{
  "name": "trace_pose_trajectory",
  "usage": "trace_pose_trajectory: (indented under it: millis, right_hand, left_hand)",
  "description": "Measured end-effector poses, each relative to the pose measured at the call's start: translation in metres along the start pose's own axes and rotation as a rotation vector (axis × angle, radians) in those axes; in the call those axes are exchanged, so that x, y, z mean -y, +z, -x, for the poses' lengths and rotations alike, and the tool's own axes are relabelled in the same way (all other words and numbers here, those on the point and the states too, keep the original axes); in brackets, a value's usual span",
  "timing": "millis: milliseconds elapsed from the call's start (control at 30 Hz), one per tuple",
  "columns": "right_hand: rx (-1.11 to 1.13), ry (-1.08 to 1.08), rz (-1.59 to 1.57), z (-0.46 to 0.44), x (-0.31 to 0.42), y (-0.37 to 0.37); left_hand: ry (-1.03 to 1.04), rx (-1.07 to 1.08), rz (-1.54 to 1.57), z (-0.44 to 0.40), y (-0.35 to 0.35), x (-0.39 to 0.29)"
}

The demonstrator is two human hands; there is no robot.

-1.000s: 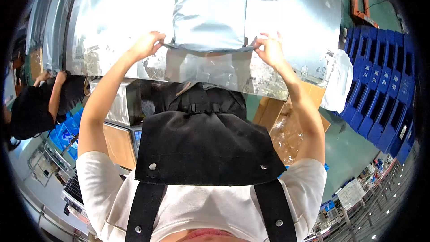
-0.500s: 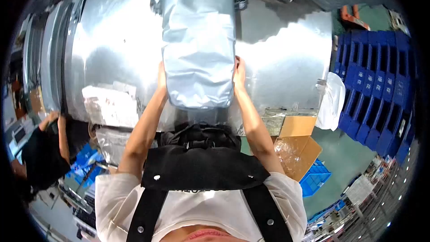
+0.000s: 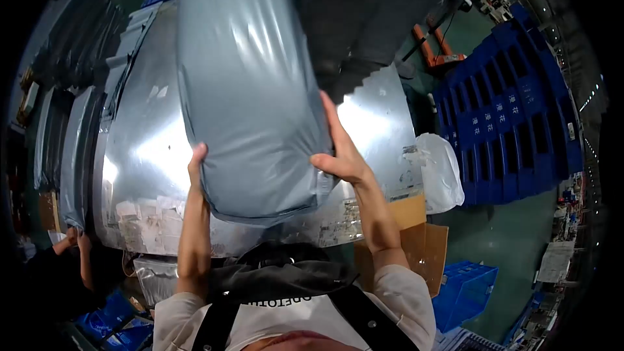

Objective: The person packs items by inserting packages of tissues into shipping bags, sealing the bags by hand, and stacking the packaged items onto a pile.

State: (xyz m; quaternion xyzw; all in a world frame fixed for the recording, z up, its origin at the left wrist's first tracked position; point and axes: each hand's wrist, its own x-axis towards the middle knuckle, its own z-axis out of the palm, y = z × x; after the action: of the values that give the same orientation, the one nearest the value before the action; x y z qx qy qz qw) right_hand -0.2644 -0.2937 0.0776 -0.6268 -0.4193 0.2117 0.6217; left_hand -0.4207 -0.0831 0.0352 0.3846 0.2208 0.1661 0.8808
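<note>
A long package wrapped in grey plastic point(image 3: 253, 104) is held between my two hands above the metal table point(image 3: 146, 130). My left hand point(image 3: 197, 166) grips its left side near the rounded end closest to me; the thumb shows and the other fingers are hidden. On the opposite side, my right hand point(image 3: 341, 149) is closed on the wrap, thumb pressed on top and fingers along the edge. The package's far end runs out past the top of the view.
Dark plastic-wrapped goods point(image 3: 370, 19) lie at the table's far side. Blue pallets point(image 3: 507, 117) stand at right, near a white bag point(image 3: 439, 172), a cardboard box point(image 3: 422, 250) and a blue crate point(image 3: 465, 292). At left, a co-worker's hands point(image 3: 75, 240) touch a grey package point(image 3: 77, 156).
The package has come up off the table, nearer the camera, and its far end has swung left. My right thumb has moved onto its top. The view has shifted too.
</note>
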Motion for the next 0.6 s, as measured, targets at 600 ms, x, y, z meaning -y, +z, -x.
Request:
trace_pose_trajectory:
  millis: [600]
  right_hand:
    - [-0.368, -0.525, 0.054, -0.302, 0.072, -0.295]
  left_hand:
    - [0.298, 0.298, -0.427, -0.286, 0.293, -0.186]
